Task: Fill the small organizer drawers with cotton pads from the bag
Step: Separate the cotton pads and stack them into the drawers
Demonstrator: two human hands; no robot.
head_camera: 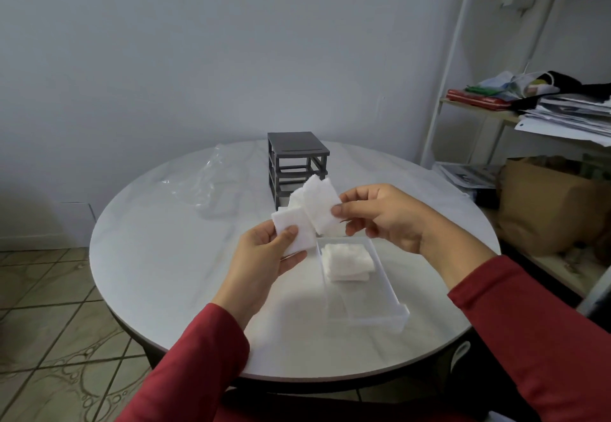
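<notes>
Over the worktop (165, 256), both my grips pinch pads (319, 210); the drawer (393, 317) lies just below my right grip (383, 216).

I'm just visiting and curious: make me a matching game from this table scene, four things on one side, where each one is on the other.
Things:
1. grey organizer frame
2. clear plastic bag
3. clear drawer
4. loose cotton pads

Places:
A. between both hands, above the table
B. far side of the table, centre
C. near side, under the right hand
D. left of the frame, lying flat

Pairs: 1-B, 2-D, 3-C, 4-A
</notes>
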